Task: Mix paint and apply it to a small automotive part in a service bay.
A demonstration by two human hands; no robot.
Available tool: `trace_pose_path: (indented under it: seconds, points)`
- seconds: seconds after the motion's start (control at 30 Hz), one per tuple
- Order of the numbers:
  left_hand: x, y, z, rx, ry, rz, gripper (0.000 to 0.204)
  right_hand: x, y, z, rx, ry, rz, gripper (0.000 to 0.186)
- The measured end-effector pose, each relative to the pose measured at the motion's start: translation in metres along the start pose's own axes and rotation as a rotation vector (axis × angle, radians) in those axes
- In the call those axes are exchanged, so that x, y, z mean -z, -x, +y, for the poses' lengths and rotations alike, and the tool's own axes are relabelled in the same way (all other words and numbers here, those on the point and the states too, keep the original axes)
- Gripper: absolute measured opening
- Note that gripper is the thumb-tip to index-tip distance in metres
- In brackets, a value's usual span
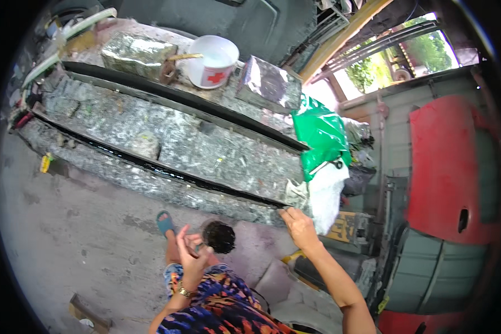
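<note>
A long, narrow black strip (167,168), glossy along much of its length, lies along the near edge of a stained workbench (234,161). At its right end, the fingers of my right hand (299,227) are closed on the strip's tip. My left hand (191,259) is held low in front of my body, fingers apart and bent. Beside its fingertips is a round, black, shiny-topped thing (219,236); I cannot tell whether the hand touches it. A second long dark strip (178,99) lies farther back on the bench, parallel to the first.
Along the back stand a white bucket (212,61) with a red cross, a wrapped block (138,54) and a shiny box (268,83). A green plastic bag (321,131) and white sheeting (325,200) hang at the bench's right end. Farther right is a red car door (445,167).
</note>
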State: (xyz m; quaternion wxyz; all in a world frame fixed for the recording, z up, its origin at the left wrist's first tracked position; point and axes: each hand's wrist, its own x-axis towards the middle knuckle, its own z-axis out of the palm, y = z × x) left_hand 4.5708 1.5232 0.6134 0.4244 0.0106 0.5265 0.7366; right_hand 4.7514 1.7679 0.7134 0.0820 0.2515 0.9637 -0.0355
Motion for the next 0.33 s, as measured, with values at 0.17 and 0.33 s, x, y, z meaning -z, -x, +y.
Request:
trace_pose_path:
  seconds: [0.17, 0.33]
  points:
    - [0.013, 0.004, 0.004, -0.014, 0.022, -0.011, 0.084, 0.002, -0.035, -0.041, 0.068, -0.06, -0.01, 0.026]
    - [0.053, 0.01, 0.013, -0.014, -0.096, 0.018, 0.085, -0.007, -0.091, -0.091, 0.195, -0.15, 0.052, 0.028]
